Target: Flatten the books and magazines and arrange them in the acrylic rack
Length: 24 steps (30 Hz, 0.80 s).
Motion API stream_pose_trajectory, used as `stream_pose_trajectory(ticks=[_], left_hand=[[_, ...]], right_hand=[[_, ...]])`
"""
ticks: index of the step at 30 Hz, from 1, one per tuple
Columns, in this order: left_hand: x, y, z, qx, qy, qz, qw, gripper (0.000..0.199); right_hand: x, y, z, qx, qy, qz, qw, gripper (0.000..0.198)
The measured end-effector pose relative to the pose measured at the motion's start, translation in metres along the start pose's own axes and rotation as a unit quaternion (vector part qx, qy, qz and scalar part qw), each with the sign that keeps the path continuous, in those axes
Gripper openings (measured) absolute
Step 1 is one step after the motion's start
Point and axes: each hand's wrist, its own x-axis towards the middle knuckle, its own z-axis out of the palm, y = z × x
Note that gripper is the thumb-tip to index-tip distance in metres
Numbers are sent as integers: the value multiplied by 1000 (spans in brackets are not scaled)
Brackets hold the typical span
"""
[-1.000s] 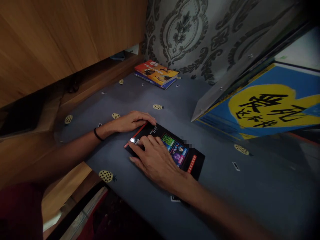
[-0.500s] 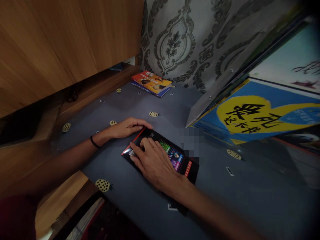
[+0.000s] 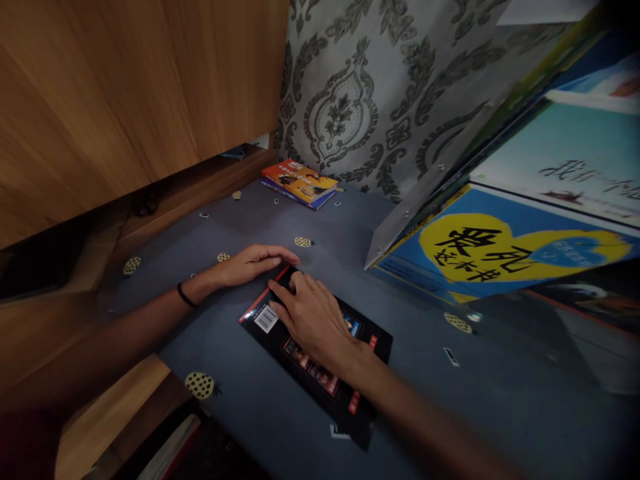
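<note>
A black book (image 3: 367, 353) with a red edge strip, a white barcode and small coloured pictures lies on the grey desk. My right hand (image 3: 315, 313) rests on top of the cover near its far upper corner, fingers apart and slightly bent, hiding some of the pictures. Along the book's red-edged end lies my left hand (image 3: 255, 262), its fingers stretched out and their tips close to the far corner. Whether those fingertips touch the book I cannot tell. A dark band circles my left wrist.
Two stacked books (image 3: 300, 181), orange over blue, lie by the patterned wall. Upright books with a blue and yellow cover (image 3: 465, 247) lean at the right behind a thin panel (image 3: 400, 217). A wooden cabinet (image 3: 140, 100) overhangs the left. The pineapple-print desk (image 3: 240, 233) has its front edge at lower left.
My right hand has slid across the cover toward the far side, uncovering the barcode and lower pictures. My left hand stays by the book's end. The view has tilted slightly upward.
</note>
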Motion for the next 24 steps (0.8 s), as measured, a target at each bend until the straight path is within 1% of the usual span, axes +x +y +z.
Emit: stream_pose_trajectory(ticks=[5, 9, 12, 16, 20, 24], left_hand=[[-2, -3, 0, -27, 29, 3, 999, 31], [-5, -3, 1, -10, 52, 3, 999, 30], [-7, -2, 3, 27, 65, 9, 997, 30], [-9, 2, 5, 91, 61, 12, 994, 30], [-11, 4, 8, 182, 55, 32, 981, 30], [-13, 3, 9, 246, 44, 48, 967, 31]], right_hand=[[5, 7, -2, -15, 3, 37, 999, 42], [7, 13, 0, -13, 14, 63, 998, 41], [6, 18, 3, 5, 24, 61, 998, 37], [5, 22, 7, 14, 47, 60, 997, 36], [6, 22, 7, 4, 42, 58, 997, 37], [4, 22, 6, -7, 37, 50, 998, 39]])
